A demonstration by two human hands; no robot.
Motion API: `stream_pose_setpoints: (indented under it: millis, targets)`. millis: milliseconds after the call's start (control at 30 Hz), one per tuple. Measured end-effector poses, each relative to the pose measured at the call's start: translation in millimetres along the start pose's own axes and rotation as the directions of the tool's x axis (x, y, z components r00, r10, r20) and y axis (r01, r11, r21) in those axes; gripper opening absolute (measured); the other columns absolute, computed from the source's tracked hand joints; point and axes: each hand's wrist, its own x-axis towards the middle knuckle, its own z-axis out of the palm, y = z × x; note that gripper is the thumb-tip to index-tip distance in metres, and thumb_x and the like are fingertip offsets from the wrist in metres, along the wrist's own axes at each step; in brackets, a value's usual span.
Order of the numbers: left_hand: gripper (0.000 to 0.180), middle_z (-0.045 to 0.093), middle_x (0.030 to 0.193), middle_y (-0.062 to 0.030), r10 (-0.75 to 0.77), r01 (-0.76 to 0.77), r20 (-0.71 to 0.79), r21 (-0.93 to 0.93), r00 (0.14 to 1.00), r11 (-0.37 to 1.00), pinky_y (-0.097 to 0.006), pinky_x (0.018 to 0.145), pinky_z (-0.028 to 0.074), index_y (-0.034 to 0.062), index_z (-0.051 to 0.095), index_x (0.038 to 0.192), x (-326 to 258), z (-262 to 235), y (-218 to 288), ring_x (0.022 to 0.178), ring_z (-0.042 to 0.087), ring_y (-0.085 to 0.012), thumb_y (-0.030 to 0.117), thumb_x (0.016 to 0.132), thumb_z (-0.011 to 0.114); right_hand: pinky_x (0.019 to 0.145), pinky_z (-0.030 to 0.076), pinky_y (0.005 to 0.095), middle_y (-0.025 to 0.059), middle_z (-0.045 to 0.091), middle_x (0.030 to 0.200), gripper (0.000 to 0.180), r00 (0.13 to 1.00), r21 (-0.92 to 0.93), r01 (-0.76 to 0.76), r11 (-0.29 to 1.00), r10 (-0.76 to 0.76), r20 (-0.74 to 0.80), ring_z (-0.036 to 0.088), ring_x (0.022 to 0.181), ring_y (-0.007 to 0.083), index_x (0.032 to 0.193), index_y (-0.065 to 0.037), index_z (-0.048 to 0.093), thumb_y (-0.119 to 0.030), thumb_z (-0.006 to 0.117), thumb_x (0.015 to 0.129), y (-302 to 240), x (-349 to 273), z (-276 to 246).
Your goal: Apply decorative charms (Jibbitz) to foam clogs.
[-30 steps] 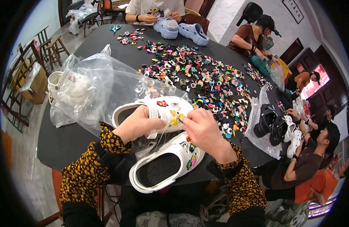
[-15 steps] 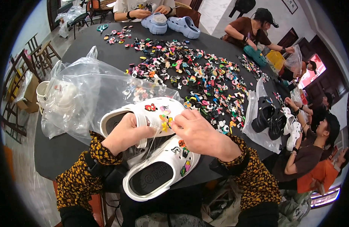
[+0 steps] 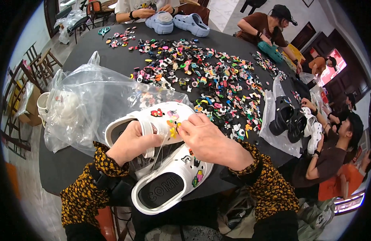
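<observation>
My left hand [image 3: 129,144] grips a white clog [image 3: 144,110] by its opening and strap, thumb on top. Several colourful charms sit on the clog's upper, among them a red one [image 3: 156,113] and a yellow flower [image 3: 172,133]. Right beside that flower, the fingers of my right hand [image 3: 211,140] are pinched on a small charm, mostly hidden by the fingertips. Nearer to me lies a second white clog [image 3: 175,164], its upper also bearing charms. Clear plastic film hangs between the two shoes.
Loose charms [image 3: 221,84] are spread over the dark table [image 3: 89,44]. A clear bag [image 3: 101,88] lies left, by more white clogs [image 3: 43,103]. Black clogs [image 3: 281,120] rest on plastic at right. Across the table, a person handles blue clogs [image 3: 191,25]; others work along the right side.
My hands stay on the same clog, with the right fingers shifted slightly at the charm. The view has moved a little. A co-worker at the far right has lowered a plastic bag.
</observation>
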Motion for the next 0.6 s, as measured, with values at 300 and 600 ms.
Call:
stream_pose_setpoints:
  millis: [300, 600]
  targets:
    - [0.041, 0.065, 0.106, -0.0078, 0.03, -0.03, -0.023, -0.021, 0.999, 0.999, -0.03, 0.084, 0.049, -0.0061, 0.058, 0.116, 2.3, 8.5, 2.3, 0.093, 0.062, -0.015, 0.005, 0.076, 0.058, 0.09, 0.038, 0.0407, 0.0091, 0.057, 0.104, 0.043, 0.987, 0.033, -0.153, 0.988, 0.154, -0.036, 0.05, 0.105, 0.0269, 0.108, 0.0, 0.061, -0.014, 0.067, 0.067, -1.1, -19.7, 0.1]
    - [0.036, 0.067, 0.1, -0.0082, 0.078, -0.08, -0.037, -0.072, 0.996, 0.994, -0.028, 0.076, 0.051, -0.0061, 0.06, 0.11, -6.8, 19.5, -4.5, 0.086, 0.064, -0.0151, 0.001, 0.075, 0.055, 0.092, 0.037, 0.0397, 0.0084, 0.056, 0.105, 0.036, 0.889, 0.212, -0.238, 0.948, 0.3, -0.345, 0.051, 0.104, 0.0258, 0.109, -0.003, 0.06, -0.003, 0.062, 0.073, -23.7, -47.2, 24.8]
